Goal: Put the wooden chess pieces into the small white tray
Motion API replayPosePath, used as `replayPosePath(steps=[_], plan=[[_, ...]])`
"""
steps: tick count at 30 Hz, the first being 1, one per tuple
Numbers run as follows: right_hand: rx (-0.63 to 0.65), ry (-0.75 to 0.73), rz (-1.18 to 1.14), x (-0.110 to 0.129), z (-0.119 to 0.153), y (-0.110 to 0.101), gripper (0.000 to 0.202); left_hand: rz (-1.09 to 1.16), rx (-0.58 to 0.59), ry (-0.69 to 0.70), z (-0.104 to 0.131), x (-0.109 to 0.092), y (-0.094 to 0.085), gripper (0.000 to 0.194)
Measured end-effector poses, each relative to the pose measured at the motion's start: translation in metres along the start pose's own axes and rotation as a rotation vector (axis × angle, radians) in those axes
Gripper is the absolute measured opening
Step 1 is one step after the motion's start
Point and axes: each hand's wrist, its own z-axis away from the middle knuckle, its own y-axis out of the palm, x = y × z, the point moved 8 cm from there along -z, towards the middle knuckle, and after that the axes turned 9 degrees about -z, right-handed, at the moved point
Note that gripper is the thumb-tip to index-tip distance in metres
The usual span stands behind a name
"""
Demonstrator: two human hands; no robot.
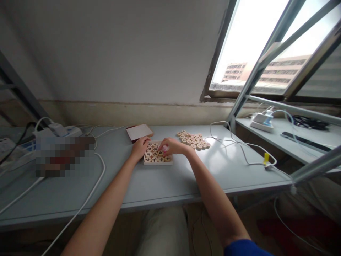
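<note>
A shallow white box (158, 163) holds rows of round wooden Chinese chess pieces (155, 154) with dark characters on top. My left hand (139, 148) grips the box at its far left corner, fingers curled at the edge. Over the right part of the box, my right hand (172, 145) reaches down with its fingers pinched around a small pink-and-white thing (165, 148), too blurred to name. The hand hides the pieces under it. To the right of the box, more Chinese chess pieces (194, 139) lie flat in a close cluster.
Behind the box lies a flat lid-like box part (139, 132), white-topped with brown sides. White cables (99, 177) cross the grey desk (165, 185) on the left, and another cable (239, 144) loops on the right. Power strips (262, 122) stand at both sides. A metal post (249, 85) rises at right.
</note>
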Motion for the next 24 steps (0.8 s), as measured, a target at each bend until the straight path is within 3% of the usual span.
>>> replayPosePath(steps=[5, 8, 12, 21, 24], plan=[[-0.238, 0.117, 0.108, -0.020, 0.012, -0.029, 0.026, 0.013, 0.000, -0.009, 0.001, -0.001, -0.001, 0.024], [-0.419, 0.292, 0.250, -0.043, 0.027, -0.050, 0.027, 0.013, -0.007, -0.004, 0.002, -0.003, -0.003, 0.025], [-0.459, 0.484, 0.359, -0.069, 0.040, -0.055, 0.027, 0.020, -0.011, 0.003, 0.003, -0.004, -0.003, 0.025], [-0.518, 0.451, 0.404, -0.066, 0.037, -0.054, 0.021, 0.005, 0.011, -0.009, 0.001, 0.000, 0.000, 0.025], [-0.511, 0.339, 0.206, -0.054, 0.032, -0.058, 0.024, 0.016, 0.007, -0.011, 0.002, 0.001, 0.000, 0.025]])
